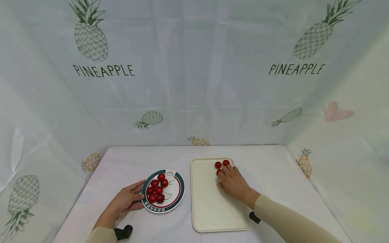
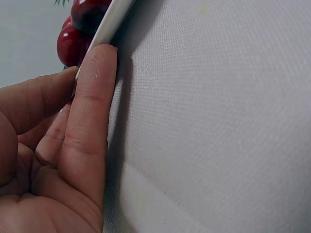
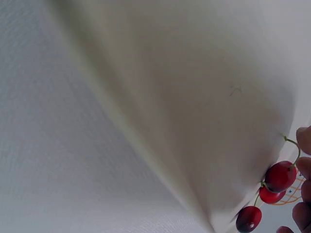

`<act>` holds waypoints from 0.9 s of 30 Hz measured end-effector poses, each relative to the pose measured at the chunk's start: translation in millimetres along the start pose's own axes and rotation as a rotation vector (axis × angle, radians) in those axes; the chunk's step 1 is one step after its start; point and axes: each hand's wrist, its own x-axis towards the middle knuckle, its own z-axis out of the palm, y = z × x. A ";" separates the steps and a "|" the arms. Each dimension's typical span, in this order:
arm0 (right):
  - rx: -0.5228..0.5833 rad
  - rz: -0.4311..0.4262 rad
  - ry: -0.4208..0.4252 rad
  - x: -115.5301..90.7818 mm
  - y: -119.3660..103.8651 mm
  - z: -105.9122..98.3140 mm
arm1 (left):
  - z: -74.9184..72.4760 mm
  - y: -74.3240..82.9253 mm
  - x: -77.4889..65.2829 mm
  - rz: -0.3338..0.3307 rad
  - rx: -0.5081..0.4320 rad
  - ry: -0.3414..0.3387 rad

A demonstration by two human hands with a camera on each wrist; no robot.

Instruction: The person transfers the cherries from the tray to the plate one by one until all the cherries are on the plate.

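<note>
My left hand (image 1: 127,199) holds the left rim of a round white plate (image 1: 180,197) with a dark green band. Its thumb lies on the rim and a finger (image 2: 87,104) is under the edge in the left wrist view. Several red cherries (image 1: 158,190), some with stems, lie on the plate. Over the far right part of a cream tray (image 1: 206,206), the fingers of my right hand (image 1: 234,184) bend down at a partly covered cherry (image 3: 281,176). Its stem curves near the fingertips; whether they pinch it is unclear. Two other cherries (image 1: 218,165) lie just beyond.
The plate stands left of the tray on a white-covered table (image 1: 164,157). A white curtain (image 1: 200,91) printed with pineapples hangs behind the table and at both sides. Dark bands (image 1: 124,232) sit at both wrists.
</note>
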 end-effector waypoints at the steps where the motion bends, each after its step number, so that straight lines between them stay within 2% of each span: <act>1: 0.000 -0.008 -0.001 -0.1 -0.5 -0.2 | 0.0 -0.3 0.0 0.001 -0.001 0.000; 8: -0.048 -0.019 -0.023 -4.6 0.0 1.4 | -0.4 -1.3 0.2 0.008 -0.004 -0.015; 15: -0.004 -0.011 -0.063 -3.4 -0.4 4.6 | -1.9 -0.5 -1.0 0.010 -0.010 -0.025; 21: -0.055 -0.037 -0.085 -1.1 -1.8 2.7 | -2.4 0.0 -1.0 0.020 -0.006 -0.041; 27: -0.058 -0.042 -0.090 -0.1 -3.2 3.8 | -0.8 0.9 -1.1 -0.001 0.002 -0.022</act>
